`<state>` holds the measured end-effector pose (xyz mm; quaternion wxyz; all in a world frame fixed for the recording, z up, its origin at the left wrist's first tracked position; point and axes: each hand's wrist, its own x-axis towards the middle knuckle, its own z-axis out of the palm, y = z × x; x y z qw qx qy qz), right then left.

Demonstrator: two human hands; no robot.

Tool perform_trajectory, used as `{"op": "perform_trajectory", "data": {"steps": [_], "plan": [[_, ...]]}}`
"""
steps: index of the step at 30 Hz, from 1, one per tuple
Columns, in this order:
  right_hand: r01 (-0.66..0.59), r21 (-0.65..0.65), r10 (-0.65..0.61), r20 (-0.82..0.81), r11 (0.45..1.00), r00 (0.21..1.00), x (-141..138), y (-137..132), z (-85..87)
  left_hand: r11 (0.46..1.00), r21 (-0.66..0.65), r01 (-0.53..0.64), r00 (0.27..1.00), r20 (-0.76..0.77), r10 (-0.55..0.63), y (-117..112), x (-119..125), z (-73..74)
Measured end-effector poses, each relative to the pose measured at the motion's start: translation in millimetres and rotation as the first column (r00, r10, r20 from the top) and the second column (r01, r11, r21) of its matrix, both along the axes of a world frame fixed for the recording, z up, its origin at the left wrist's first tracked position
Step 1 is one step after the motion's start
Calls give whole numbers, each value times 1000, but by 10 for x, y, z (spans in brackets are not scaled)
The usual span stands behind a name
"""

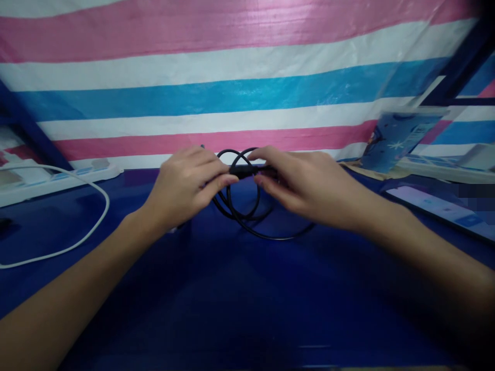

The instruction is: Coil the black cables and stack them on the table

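Observation:
A coiled black cable [247,216] hangs in loops just above the dark blue table [240,309], near its far edge. My left hand [185,185] pinches the cable from the left, thumb and fingers closed on a thicker black plug section [243,171]. My right hand [305,188] grips the same section from the right, fingers curled over it. The two hands almost touch at the plug. The lowest loop of the cable rests on the table beneath my right hand.
A white cable [96,216] curves across the table at left, leading to a white power strip [50,180]. A phone with a lit screen [444,208] lies at right. A blue card [398,136] leans against the striped pink, white and blue backdrop [232,77].

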<state>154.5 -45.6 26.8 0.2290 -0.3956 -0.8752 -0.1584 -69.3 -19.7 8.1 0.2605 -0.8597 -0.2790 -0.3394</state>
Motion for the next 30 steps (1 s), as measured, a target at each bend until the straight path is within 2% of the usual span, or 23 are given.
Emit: {"op": "perform_trajectory", "data": {"steps": [2,3,6,9,11,13,15,17,19,20,21,22,23,24,25,26,27,28,30], "plan": [[-1,-105,-15,-157,994,987,62,41,71,994,-9,-105,991,77,105,18,-75,46],[-45,-188,-3,-248,981,969,90,56,102,989,-18,-145,982,116,146,28,-108,65],[-286,-406,41,-516,868,856,119,48,153,977,-39,-211,954,210,215,40,-154,92],[-497,-427,67,-704,755,707,49,-38,134,976,10,-216,954,217,209,2,-119,87],[-646,-421,76,-800,637,596,-28,-116,97,973,71,-219,960,196,201,-45,-78,80],[-773,-421,54,-862,475,503,-110,-199,57,966,127,-226,963,176,202,-91,-41,77],[-846,-434,26,-886,309,463,-189,-284,23,967,135,-216,971,137,197,-128,-8,78],[-871,-468,14,-880,151,476,-261,-369,0,975,95,-203,975,111,192,-155,25,79],[-831,-556,47,-830,19,556,-324,-446,-17,978,30,-206,969,143,200,-178,63,78],[-787,-617,90,-785,-19,613,-352,-478,-28,978,-7,-211,960,189,208,-190,81,78],[-740,-673,148,-732,-6,665,-377,-502,-42,976,-53,-212,945,243,219,-201,98,81],[-698,-714,212,-675,57,707,-401,-517,-61,972,-115,-203,925,303,229,-211,112,86],[-667,-728,273,-616,161,739,-423,-521,-85,966,-190,-175,900,368,236,-218,122,95],[-645,-707,323,-562,291,761,-442,-514,-114,953,-275,-130,869,431,243,-221,128,108],[-631,-651,355,-522,422,775,-458,-496,-146,927,-368,-70,837,483,255,-217,129,124],[-618,-582,367,-500,529,785,-469,-468,-179,893,-450,0,805,530,267,-207,127,142],[-608,-529,371,-491,593,788,-475,-432,-211,854,-514,79,775,571,271,-191,121,160],[-602,-489,362,-502,631,786,-475,-390,-239,806,-569,162,751,602,274,-172,112,177],[-605,-416,334,-558,679,759,-455,-298,-283,673,-675,302,731,617,291,-134,93,202]]}}
